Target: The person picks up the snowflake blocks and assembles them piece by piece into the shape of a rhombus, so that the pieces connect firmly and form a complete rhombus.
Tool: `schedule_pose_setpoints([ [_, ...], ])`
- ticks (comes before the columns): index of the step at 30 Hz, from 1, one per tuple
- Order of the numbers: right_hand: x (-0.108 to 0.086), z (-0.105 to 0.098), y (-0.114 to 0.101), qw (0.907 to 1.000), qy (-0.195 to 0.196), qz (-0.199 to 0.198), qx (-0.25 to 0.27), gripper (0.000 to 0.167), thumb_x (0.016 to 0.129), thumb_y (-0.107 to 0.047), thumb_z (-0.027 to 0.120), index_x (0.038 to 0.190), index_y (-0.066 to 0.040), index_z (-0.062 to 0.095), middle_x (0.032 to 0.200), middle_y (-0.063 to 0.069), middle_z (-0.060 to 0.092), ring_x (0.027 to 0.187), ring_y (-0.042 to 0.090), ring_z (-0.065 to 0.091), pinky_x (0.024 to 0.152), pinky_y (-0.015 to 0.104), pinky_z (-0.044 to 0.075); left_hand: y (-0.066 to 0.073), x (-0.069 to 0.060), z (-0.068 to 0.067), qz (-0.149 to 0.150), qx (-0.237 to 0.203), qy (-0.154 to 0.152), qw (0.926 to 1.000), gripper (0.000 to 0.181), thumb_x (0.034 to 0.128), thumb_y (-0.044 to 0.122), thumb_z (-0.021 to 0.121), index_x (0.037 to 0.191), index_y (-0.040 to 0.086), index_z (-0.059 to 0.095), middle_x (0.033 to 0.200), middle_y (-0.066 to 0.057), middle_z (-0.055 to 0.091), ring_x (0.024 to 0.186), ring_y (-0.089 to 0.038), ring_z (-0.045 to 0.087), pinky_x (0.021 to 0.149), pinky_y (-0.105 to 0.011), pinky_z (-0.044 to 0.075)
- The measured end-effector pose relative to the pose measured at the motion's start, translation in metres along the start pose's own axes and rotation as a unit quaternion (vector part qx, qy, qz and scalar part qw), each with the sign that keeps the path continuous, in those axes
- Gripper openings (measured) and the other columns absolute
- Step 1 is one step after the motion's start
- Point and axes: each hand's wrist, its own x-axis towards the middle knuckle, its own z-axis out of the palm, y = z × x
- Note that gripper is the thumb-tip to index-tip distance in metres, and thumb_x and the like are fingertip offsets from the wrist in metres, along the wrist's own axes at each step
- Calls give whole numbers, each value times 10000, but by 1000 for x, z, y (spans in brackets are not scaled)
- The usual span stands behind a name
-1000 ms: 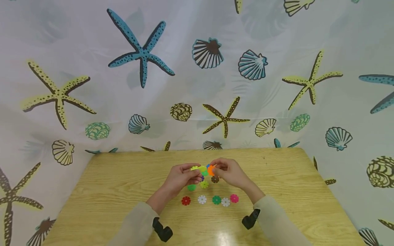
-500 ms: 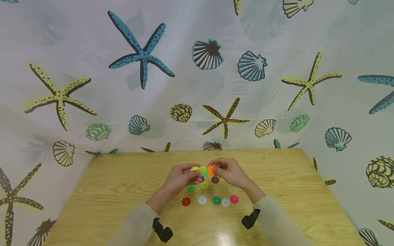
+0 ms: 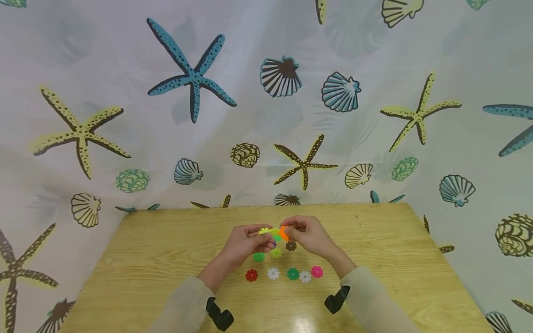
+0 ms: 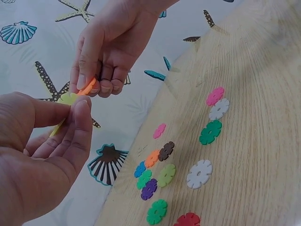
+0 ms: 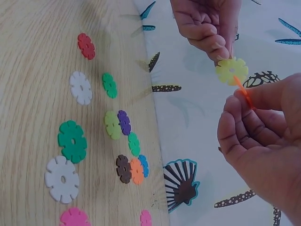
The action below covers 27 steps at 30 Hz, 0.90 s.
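In the head view my left hand (image 3: 249, 240) pinches yellow notched plastic discs, like snowflake building discs. A yellow disc (image 5: 232, 70) faces the right wrist camera, and another yellow piece (image 4: 57, 128) shows edge-on behind my left thumb. My right hand (image 3: 309, 233) pinches an orange disc (image 4: 87, 87) between thumb and index finger. Seen from the right wrist, the orange disc (image 5: 243, 92) stands edge-on, its tip meeting the yellow disc's rim at an angle. How deeply the notches engage I cannot tell. Both hands are raised above the table.
Loose discs lie on the wooden table (image 3: 166, 259) below the hands: red (image 3: 251, 275), white (image 3: 273, 274), dark green (image 3: 293, 274), pink (image 3: 317, 271) and brown (image 5: 123, 168) among several others. A shell-patterned cloth (image 3: 250, 115) hangs behind the table.
The orange disc has turned in my right hand and now looks narrower from the head. Both hands keep nearly the same place; the head view has shifted slightly.
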Motion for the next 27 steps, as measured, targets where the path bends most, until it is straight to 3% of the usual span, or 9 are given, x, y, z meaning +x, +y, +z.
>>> schedule_pose_setpoints([
  [4,1,0,-2,10000,80,-7,-34,269,1066,-105,608,1249,68,703,1113,258,749,840,135,708,802,379,638,2,-1,1,22,29,9,10000,411,1036,37,651,1435,-48,598,886,-54,806,774,-97,778,800,-286,653],
  [8,1,1,-4,9998,165,53,-21,267,1065,-112,609,1247,53,712,1093,246,751,884,324,726,770,288,611,4,-2,1,58,68,7,10000,427,1031,30,656,1438,-75,582,916,-106,808,770,-102,779,810,-309,656],
  [11,2,2,-3,9998,194,67,19,268,1064,-109,610,1247,57,712,1080,246,748,900,393,717,750,245,591,4,-2,1,81,106,17,9999,432,1030,30,657,1437,-88,575,921,-120,807,767,-102,779,788,-294,656],
  [20,4,8,-4,9997,224,-51,49,239,1063,-70,610,1229,63,718,1069,243,752,867,272,718,783,356,626,5,0,-1,51,79,92,9999,395,1033,15,647,1406,-101,593,943,-153,806,756,-91,777,773,-273,652],
  [27,4,14,-3,9991,408,-59,47,241,1058,-62,609,1227,74,715,1024,226,756,765,83,653,718,299,603,3,1,1,74,16,56,10000,400,1028,-18,632,1410,-124,574,913,-121,808,768,-108,786,793,-301,657],
])
